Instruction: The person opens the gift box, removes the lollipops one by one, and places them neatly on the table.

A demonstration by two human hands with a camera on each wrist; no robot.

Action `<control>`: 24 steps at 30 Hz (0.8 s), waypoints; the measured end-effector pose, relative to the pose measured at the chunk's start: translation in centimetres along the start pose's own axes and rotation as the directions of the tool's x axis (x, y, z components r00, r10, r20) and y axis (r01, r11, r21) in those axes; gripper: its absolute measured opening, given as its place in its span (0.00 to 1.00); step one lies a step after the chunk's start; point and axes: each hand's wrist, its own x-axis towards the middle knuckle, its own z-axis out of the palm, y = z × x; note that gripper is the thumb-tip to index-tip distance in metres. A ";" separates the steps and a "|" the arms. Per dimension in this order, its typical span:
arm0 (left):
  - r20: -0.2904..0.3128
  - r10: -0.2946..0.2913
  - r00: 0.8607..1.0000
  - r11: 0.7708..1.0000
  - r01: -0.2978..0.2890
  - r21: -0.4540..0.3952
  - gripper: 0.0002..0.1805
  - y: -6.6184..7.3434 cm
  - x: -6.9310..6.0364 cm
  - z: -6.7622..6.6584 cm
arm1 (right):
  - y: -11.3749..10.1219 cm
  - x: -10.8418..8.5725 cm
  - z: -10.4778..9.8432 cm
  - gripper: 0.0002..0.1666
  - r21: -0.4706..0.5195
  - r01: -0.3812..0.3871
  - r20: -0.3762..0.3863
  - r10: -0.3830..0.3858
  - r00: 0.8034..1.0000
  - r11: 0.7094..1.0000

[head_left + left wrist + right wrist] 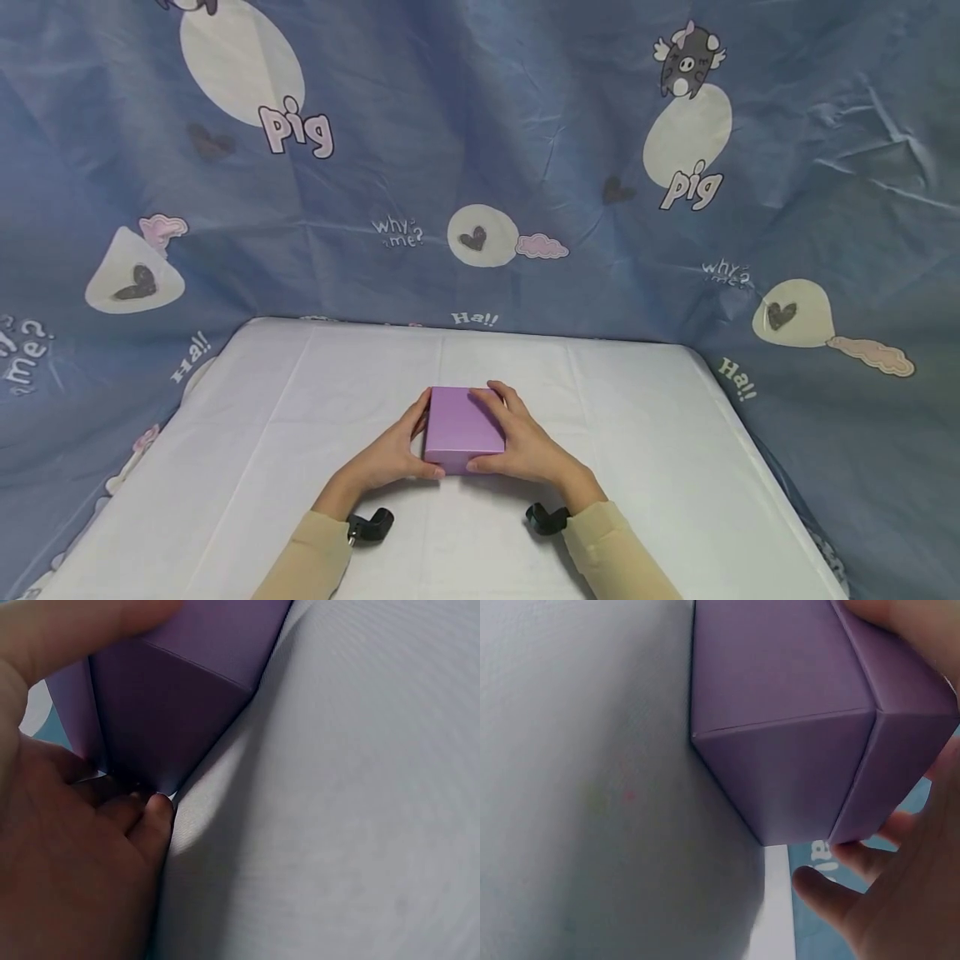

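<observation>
A purple cardboard box [461, 421] with a separate lid sits on the white table, its smooth top facing up. My left hand [393, 450] holds it from the left, the thumb at the front corner and the fingers along the side toward the back. From the right, my right hand [528, 442] grips the box, thumb on the front face and fingers reaching over the top and back edge. In the right wrist view, a seam separates the lid [900, 757] from the base [802, 772]; the fingertips are by the lid's far edge. The box's contents are hidden.
A white cloth [300, 467] covers the table. Behind and beside it hangs a blue printed curtain [420, 167]. Black wrist-worn cameras [371, 527] sit below both hands, near the beige sleeves [618, 550].
</observation>
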 end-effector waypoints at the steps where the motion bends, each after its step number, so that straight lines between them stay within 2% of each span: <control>1: -0.002 0.003 1.000 1.000 -0.003 -0.001 0.77 0.0 0.0 0.0 | 0.0 0.0 0.0 0.64 -0.002 0.003 -0.002 -0.003 1.000 1.000; 11: 0.002 0.027 1.000 0.999 -0.027 0.021 0.77 -0.2 0.1 -0.1 | 0.0 0.1 0.0 0.62 -0.009 0.032 -0.040 -0.033 0.999 0.999; 24: -0.019 0.027 0.999 0.999 -0.026 0.039 0.77 -0.7 0.1 0.0 | 0.0 0.0 0.3 0.61 -0.006 0.065 -0.083 -0.065 0.994 0.998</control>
